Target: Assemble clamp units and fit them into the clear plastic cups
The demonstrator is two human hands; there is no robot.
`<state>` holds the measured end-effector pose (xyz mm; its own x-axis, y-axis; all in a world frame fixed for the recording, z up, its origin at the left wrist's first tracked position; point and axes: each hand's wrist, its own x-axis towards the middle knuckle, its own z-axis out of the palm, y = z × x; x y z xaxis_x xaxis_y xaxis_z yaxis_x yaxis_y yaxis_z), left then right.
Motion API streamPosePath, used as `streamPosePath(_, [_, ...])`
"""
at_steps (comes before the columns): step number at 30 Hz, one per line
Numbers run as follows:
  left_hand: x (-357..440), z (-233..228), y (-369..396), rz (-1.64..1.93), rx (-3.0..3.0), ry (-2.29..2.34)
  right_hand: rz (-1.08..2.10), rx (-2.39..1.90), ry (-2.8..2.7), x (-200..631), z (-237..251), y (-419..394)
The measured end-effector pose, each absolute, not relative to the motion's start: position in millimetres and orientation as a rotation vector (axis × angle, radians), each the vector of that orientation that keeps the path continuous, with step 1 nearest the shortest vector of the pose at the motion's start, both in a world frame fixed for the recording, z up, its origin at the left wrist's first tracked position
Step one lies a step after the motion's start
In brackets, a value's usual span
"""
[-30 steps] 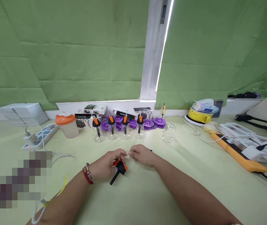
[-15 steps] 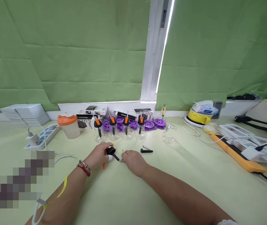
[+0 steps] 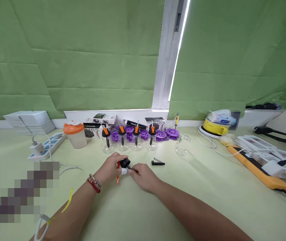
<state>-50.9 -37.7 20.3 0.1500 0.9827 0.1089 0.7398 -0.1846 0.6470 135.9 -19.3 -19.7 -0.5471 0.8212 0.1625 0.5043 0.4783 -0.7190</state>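
Head view: left hand [image 3: 110, 169] pinches pump head [image 3: 125, 164]; four bottles [image 3: 129, 145] hold pumps.

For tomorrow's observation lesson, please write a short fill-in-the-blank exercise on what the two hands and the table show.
1. The left hand and right hand meet at a black and ____ pump head.
2. Behind the hands, ____ small glass bottles with pump heads stand in a row.
3. The plastic jar left of that row has an ____ lid.
4. The discs behind the bottles are ____.

Missing words: orange; four; orange; purple
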Motion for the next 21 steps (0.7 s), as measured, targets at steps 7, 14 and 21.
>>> streamPosePath(7, [-63, 20, -34, 0.711, 1.924, 1.732, 1.081, -1.213, -1.813, 145, -10, -2])
streamPosePath(14, [-83, 2, -20, 0.516, 1.921, 2.104, 1.026, -1.204, -1.534, 160, -1, 8])
streamPosePath(21, [-66, 1, -24, 0.413, 2.012, 2.108, 0.938, -1.137, -1.645, 156, -2, 3])
